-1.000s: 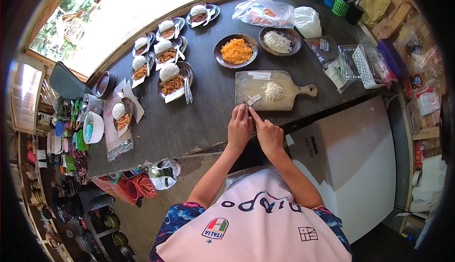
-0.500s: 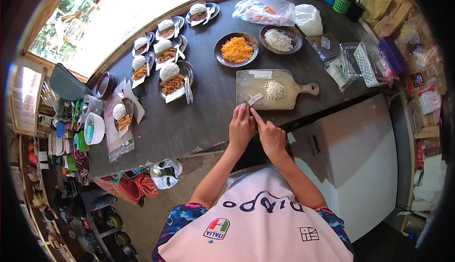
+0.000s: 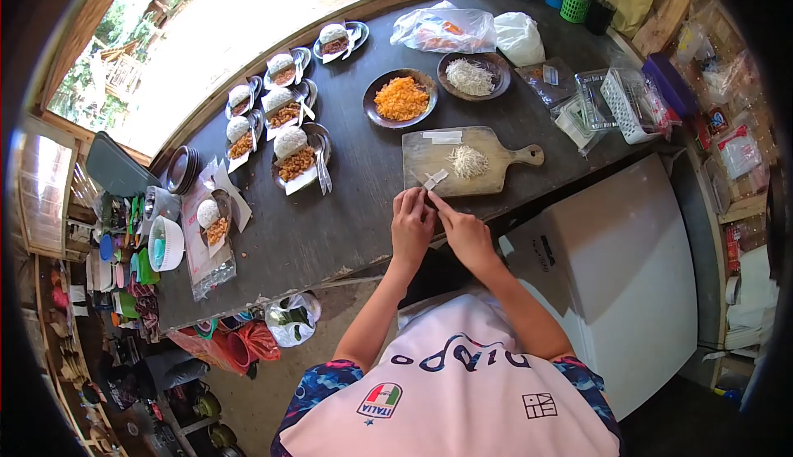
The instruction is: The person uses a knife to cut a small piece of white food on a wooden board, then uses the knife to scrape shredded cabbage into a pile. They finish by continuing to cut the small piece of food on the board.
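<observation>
My left hand (image 3: 412, 224) is at the near-left edge of the wooden cutting board (image 3: 494, 178), fingers bent and pressed together over something too small to make out. My right hand (image 3: 465, 238) meets it at the fingertips, index finger pointing forward and the others curled; what they hold is hidden. Just beyond the fingertips lie small white strips (image 3: 435, 178), with a thin dark edge beside them. Thin pale shreds (image 3: 467, 161) form a pile on the board, and flat white slices (image 3: 442, 137) rest near its far edge.
Behind the board are bowls of orange shreds (image 3: 401, 98) and white shreds (image 3: 470, 77), and a plastic bag (image 3: 446, 29). Several plates of rice (image 3: 291, 141) stand at the left. Clear containers and a white basket (image 3: 629, 106) are right; a white appliance (image 3: 611, 267) stands below.
The camera view has shifted, so the table items appear slightly left. Both hands keep nearly the same place at the board's edge, and the piles look unchanged.
</observation>
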A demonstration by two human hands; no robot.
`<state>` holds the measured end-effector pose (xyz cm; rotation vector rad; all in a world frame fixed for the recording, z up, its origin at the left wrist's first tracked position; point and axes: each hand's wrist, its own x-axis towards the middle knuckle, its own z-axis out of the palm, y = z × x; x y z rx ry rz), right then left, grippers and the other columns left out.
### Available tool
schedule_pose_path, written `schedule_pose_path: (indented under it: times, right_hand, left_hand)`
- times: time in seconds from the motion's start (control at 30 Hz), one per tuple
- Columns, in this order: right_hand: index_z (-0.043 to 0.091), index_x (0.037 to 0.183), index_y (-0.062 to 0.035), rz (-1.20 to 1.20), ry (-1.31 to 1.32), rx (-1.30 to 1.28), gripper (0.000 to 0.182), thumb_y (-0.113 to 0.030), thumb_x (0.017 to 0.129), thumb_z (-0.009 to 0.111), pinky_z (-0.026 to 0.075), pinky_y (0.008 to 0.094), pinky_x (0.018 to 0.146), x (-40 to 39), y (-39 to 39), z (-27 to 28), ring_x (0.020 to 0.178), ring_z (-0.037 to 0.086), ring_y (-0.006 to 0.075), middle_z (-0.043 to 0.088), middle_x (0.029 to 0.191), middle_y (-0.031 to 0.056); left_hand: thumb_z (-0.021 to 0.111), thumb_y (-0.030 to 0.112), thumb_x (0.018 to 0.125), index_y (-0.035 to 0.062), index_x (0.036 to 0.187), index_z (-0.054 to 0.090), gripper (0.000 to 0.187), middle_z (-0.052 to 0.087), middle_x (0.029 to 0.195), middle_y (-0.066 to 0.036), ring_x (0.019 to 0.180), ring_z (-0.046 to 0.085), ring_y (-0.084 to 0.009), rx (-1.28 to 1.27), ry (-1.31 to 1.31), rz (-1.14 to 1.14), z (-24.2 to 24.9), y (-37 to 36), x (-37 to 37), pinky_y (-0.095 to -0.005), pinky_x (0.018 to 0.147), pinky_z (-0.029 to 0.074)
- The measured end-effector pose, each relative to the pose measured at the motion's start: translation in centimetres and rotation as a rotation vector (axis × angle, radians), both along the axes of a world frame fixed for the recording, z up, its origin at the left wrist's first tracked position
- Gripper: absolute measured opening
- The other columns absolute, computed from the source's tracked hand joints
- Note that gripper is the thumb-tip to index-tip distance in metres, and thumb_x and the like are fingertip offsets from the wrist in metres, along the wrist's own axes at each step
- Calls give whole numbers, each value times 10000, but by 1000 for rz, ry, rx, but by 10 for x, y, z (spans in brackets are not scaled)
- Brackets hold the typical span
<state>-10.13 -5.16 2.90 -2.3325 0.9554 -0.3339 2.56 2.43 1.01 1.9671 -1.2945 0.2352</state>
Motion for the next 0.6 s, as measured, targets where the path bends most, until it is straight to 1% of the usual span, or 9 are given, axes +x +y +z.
schedule_pose_path:
  times: [0.1, 0.13, 0.23, 0.27, 0.37, 0.4, 0.5, 0.53, 0.6]
  right_hand:
    - [526, 1544, -434, -42, -93, 217, 462, -356, 1090, 559, 575, 544, 787, -10, -25, 6, 903, 700, 489, 712, 923, 284]
    - [559, 1525, -403, -88, -107, 239, 437, -346, 1092, 555, 566, 524, 784, -14, -30, 13, 916, 696, 480, 703, 921, 284]
    - [563, 1526, -381, -173, -119, 247, 432, -350, 1096, 548, 560, 531, 772, -20, -35, 19, 925, 691, 479, 694, 913, 290]
    - [568, 1533, -340, -161, -150, 229, 436, -320, 1098, 555, 559, 499, 781, -20, -30, 17, 847, 700, 471, 691, 871, 278]
    - [568, 1542, -311, 2, -300, 281, 443, -286, 1099, 564, 557, 441, 781, -15, -21, -5, 714, 663, 375, 673, 806, 223]
    - [579, 1540, -274, -3, -286, 365, 441, -266, 1099, 575, 546, 396, 787, -16, -21, -1, 685, 590, 272, 646, 789, 171]
    - [592, 1529, -259, -95, -329, 415, 429, -275, 1101, 573, 542, 391, 789, -23, -29, 1, 684, 571, 240, 640, 786, 166]
    - [601, 1518, -247, -127, -286, 398, 418, -275, 1102, 568, 549, 405, 825, -27, -32, 3, 761, 670, 308, 706, 881, 196]
    - [600, 1517, -255, -153, -275, 346, 415, -275, 1104, 561, 555, 417, 848, -29, -32, 6, 875, 707, 370, 734, 982, 212]
  left_hand:
    - [716, 10, 901, -30, 1216, 731, 318, 680, 1269, -130, 1203, 622, -345, 22, 28, -41, 7, 5, 6, -430, 1008, 548]
    - [716, 11, 916, -23, 1208, 738, 295, 688, 1253, -126, 1192, 628, -340, 21, 37, -52, 9, 8, 9, -429, 999, 550]
    - [718, 22, 948, 0, 1186, 756, 242, 717, 1192, -114, 1141, 651, -327, -6, 72, -80, 9, 11, 22, -424, 963, 556]
    - [720, 27, 956, 8, 1179, 762, 228, 728, 1170, -111, 1122, 659, -323, -17, 88, -86, 7, 13, 26, -423, 949, 558]
    - [730, 10, 940, 16, 1128, 783, 195, 761, 1113, -110, 1053, 693, -317, -28, 137, -147, 19, 16, 38, -423, 899, 571]
    - [737, 8, 933, 16, 1106, 786, 180, 762, 1100, -108, 1039, 696, -306, -21, 133, -132, 19, 16, 42, -419, 877, 574]
    - [741, 31, 941, 16, 1089, 774, 153, 745, 1098, -99, 1026, 689, -309, 7, 115, -120, 19, 16, 50, -408, 871, 574]
    - [741, 25, 935, 16, 1086, 778, 155, 747, 1100, -102, 1026, 690, -309, -7, 96, -110, 20, 15, 49, -410, 866, 577]
    - [740, 14, 923, 18, 1079, 784, 162, 750, 1105, -107, 1028, 691, -311, -35, 57, -96, 24, 5, 41, -412, 855, 581]
